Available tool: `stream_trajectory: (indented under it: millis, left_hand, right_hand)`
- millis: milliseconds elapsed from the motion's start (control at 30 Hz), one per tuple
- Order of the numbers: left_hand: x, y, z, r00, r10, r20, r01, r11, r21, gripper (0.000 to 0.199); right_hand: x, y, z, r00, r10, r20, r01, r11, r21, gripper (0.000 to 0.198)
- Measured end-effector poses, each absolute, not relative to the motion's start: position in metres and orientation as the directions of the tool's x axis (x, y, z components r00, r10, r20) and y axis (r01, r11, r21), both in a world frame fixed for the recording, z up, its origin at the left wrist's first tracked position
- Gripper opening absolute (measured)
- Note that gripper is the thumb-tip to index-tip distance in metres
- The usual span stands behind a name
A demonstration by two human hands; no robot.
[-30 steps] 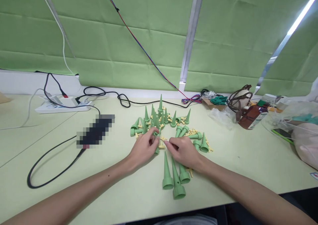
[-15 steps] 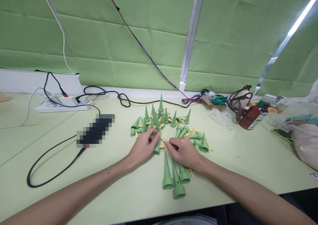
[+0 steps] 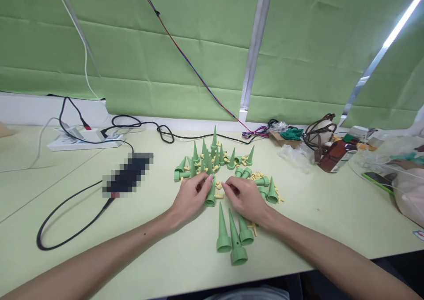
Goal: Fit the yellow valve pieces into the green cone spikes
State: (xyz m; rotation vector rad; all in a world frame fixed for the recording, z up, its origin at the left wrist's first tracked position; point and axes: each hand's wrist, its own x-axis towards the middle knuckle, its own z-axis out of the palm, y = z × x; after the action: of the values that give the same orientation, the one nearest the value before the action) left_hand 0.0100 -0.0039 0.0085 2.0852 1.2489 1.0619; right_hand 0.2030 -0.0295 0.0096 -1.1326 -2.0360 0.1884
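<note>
My left hand (image 3: 192, 196) is closed around a green plastic watering spike (image 3: 210, 198), its open wide end towards me. A small yellow valve piece (image 3: 219, 196) sticks out from the spike's right side. Just right of it is my right hand (image 3: 245, 196), fingers curled and thumb near the fingertips; whether anything is pinched there is hidden. Between the hands lies another yellow piece (image 3: 218, 185). Several green spikes (image 3: 238, 253) lie in front of my right hand. More upright spikes (image 3: 214, 139) stand behind my left hand, with yellow pieces among them.
Loose yellow pieces (image 3: 258, 175) and green spikes lie right of my right hand. A power strip (image 3: 84, 141) and a black cable (image 3: 43, 211) are on the left. On the right are a brown bottle (image 3: 338, 154), clear plastic wrap (image 3: 296, 156) and a phone (image 3: 376, 182).
My right hand has drawn slightly right, away from the spike, widening the gap between the hands. The yellow piece at the spike's side now shows more plainly. My left hand keeps its hold.
</note>
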Motion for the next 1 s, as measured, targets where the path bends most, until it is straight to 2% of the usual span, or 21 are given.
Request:
stream_trajectory:
  millis: [100, 367, 633, 1000]
  left_hand:
    - [0.0098, -0.0039, 0.0069, 0.288, 0.878, 0.383, 0.505, -0.479, 0.718, 0.040]
    - [0.0093, -0.0030, 0.0041, 0.315, 0.858, 0.407, 0.510, -0.514, 0.690, 0.040]
    - [0.0108, -0.0042, 0.0048, 0.332, 0.853, 0.403, 0.515, -0.522, 0.680, 0.041]
    - [0.0103, -0.0046, 0.0061, 0.328, 0.844, 0.424, 0.526, -0.536, 0.660, 0.043]
  right_hand:
    - [0.2039, -0.0284, 0.0091, -0.306, 0.769, 0.562, 0.641, 0.603, -0.475, 0.013]
    - [0.2044, -0.0247, 0.0011, -0.438, 0.754, 0.490, 0.636, 0.645, -0.424, 0.030]
    - [0.2044, -0.0240, 0.0038, -0.495, 0.741, 0.454, 0.649, 0.663, -0.374, 0.021]
    - [0.2059, -0.0221, 0.0012, -0.503, 0.737, 0.452, 0.658, 0.666, -0.353, 0.021]
